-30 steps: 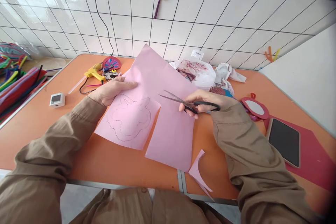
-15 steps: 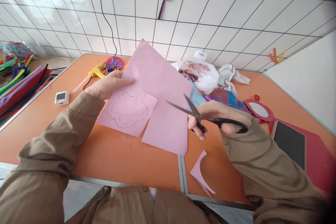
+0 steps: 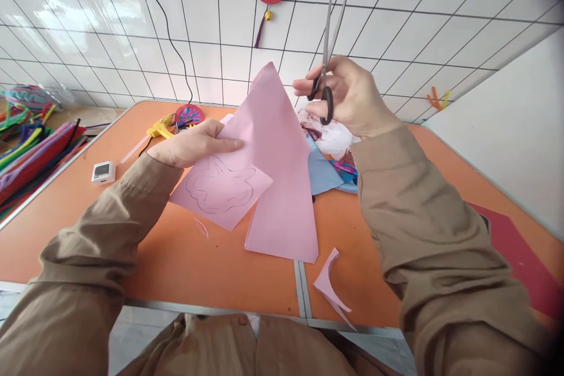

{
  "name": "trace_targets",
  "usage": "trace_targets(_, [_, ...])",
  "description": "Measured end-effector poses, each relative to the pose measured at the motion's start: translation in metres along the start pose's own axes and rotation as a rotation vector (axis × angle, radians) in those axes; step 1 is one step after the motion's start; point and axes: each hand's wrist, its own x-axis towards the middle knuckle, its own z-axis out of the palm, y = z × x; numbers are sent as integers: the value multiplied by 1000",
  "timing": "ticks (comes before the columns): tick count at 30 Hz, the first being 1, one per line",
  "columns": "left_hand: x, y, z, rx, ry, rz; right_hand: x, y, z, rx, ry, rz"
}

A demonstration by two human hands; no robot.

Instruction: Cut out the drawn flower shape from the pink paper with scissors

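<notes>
My left hand (image 3: 200,144) pinches a large pink sheet (image 3: 282,188) by its left side, thumb on top. The sheet is held up over the table, bent, with a slit cut in from its lower edge. Left of the slit, the sheet bears a wavy, cloud-like outline (image 3: 220,185) drawn in dark line. My right hand (image 3: 346,94) is raised to the right of the sheet, with black-handled scissors (image 3: 326,64) hooked on its fingers. The scissor blades point up, slightly apart, away from the paper. A curved pink scrap (image 3: 328,285) lies at the table's front edge.
On the orange table (image 3: 176,270) are a yellow glue gun (image 3: 161,127), a small white box-shaped device (image 3: 104,172), a white plastic bag (image 3: 332,138), blue sheet material (image 3: 325,170) and a red sheet (image 3: 515,252). Colourful craft stems (image 3: 35,155) lie at far left.
My right hand has lifted up with the scissors, which turned from pointing left to pointing up. The pink sheet has bent and shifted slightly right in my left hand.
</notes>
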Motion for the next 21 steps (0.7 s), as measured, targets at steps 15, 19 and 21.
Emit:
trace_targets(15, [28,-34,-85,-179,-276,139,60,8,-6,8,404,-99])
trace_targets(19, [37,-64,-93,-292,-232,228,63,13,-18,-38,522,-45])
trace_targets(21, [42,-69,-81,-295,-189,248,65,18,-21,-40,538,-13])
